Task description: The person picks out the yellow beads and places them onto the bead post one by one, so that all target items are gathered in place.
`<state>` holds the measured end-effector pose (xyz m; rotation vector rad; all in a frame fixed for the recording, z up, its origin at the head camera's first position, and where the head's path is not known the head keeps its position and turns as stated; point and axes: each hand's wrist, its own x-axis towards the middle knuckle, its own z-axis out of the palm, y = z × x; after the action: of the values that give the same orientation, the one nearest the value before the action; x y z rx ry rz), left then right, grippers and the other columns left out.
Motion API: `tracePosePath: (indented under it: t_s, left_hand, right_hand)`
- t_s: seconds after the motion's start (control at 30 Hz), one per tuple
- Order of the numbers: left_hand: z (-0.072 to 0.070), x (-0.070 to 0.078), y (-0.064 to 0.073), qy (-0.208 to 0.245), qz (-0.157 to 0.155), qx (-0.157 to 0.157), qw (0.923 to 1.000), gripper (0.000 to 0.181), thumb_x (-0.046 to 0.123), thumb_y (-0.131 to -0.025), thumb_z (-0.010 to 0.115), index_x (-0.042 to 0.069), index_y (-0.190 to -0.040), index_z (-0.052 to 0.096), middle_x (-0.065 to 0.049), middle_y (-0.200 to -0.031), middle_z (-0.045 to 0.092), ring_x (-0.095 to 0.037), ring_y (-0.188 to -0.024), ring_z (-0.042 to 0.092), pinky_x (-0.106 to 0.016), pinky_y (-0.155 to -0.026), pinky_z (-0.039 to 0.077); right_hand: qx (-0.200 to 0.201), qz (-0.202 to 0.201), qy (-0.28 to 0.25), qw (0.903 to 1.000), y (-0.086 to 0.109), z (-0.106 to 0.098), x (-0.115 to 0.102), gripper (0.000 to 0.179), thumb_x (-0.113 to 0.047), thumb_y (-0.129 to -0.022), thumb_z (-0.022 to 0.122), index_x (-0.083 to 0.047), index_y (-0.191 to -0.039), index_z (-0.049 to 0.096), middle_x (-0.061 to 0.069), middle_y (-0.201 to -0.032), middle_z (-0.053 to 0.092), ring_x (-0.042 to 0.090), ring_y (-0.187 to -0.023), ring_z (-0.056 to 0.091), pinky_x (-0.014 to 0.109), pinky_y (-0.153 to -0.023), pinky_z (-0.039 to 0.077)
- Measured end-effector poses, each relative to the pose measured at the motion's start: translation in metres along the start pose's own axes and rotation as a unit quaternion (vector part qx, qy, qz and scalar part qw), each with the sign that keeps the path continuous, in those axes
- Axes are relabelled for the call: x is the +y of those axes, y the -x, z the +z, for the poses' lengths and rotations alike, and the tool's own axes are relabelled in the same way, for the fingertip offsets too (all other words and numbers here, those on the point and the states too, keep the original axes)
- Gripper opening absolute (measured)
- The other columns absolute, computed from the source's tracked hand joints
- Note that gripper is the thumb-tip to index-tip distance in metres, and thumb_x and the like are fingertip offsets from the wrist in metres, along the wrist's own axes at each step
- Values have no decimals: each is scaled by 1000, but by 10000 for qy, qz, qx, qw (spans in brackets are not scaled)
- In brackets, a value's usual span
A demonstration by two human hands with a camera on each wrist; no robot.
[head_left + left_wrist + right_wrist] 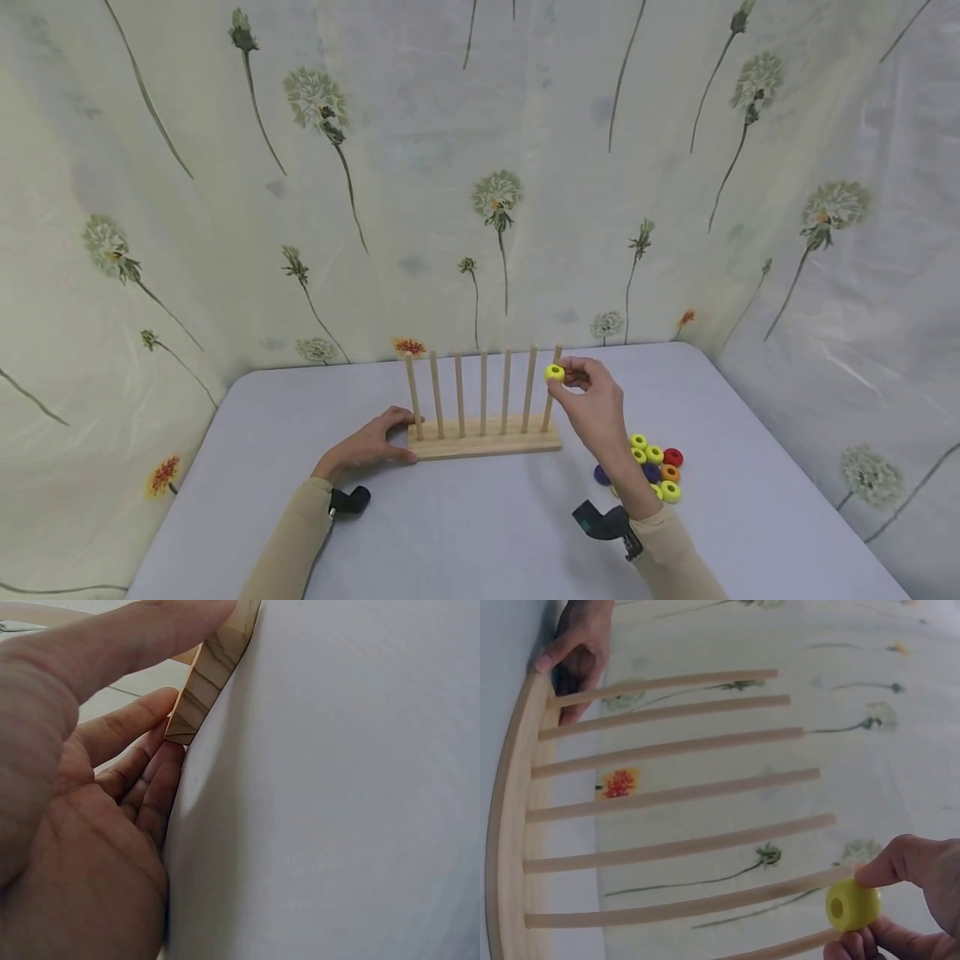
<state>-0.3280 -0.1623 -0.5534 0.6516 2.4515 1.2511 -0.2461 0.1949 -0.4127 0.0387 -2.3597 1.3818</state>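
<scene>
A wooden peg stand (487, 447) with a row of several bare upright pegs is on the table. My left hand (371, 442) holds the left end of its base, thumb at the front edge and fingers behind, as the left wrist view shows on the wood end (206, 686). Between thumb and fingertips, my right hand (596, 410) pinches a yellow bead (555, 373) with a hole through it. In the head view the bead is up near the top of the rightmost peg; the right wrist view shows the bead (853, 905) off the pegs.
Right of the stand lies a loose group of beads, several yellow (671, 491), a red one (672, 457), an orange one (670, 473) and dark blue ones (602, 475), partly behind my right forearm. A flower-patterned curtain (420, 183) hangs behind the white table (465, 533).
</scene>
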Motion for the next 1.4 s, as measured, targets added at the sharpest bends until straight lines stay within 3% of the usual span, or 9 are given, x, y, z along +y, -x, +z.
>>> tracePosePath:
  t_s: [0.5,0.83,1.17,1.4]
  left_hand:
    - [-1,0,-3,-13,-75,24,10000,69,35,-73,84,17,-132,55,-1,-135,45,-21,-128,40,-50,-112,27]
    - [-1,0,-3,57,-202,-9,9998,72,36,-72,84,16,-133,53,-2,-138,44,-23,-131,39,-51,-113,26]
    - [0,-1,-2,110,0,1,9999,68,33,-73,84,14,-131,55,-3,-135,46,-23,-127,41,-51,-110,28]
    - [0,-1,-2,195,-141,5,9997,69,33,-72,85,16,-132,54,-2,-136,45,-22,-129,40,-51,-112,27]
  right_hand:
    - [274,-355,-156,9989,-16,4,-29,30,-18,-85,73,-8,-112,64,7,-108,62,17,-94,61,11,-77,45]
    - [493,-285,-257,9980,-21,11,-36,27,-16,-85,71,-8,-111,67,7,-105,62,18,-91,59,15,-75,44]
    - [567,-439,-156,9973,-24,19,-38,26,-16,-85,70,-6,-109,66,9,-103,60,22,-91,59,27,-79,47]
    - [505,-354,-105,9980,-25,20,-44,29,-14,-86,70,-3,-111,65,13,-105,59,30,-95,59,36,-83,49]
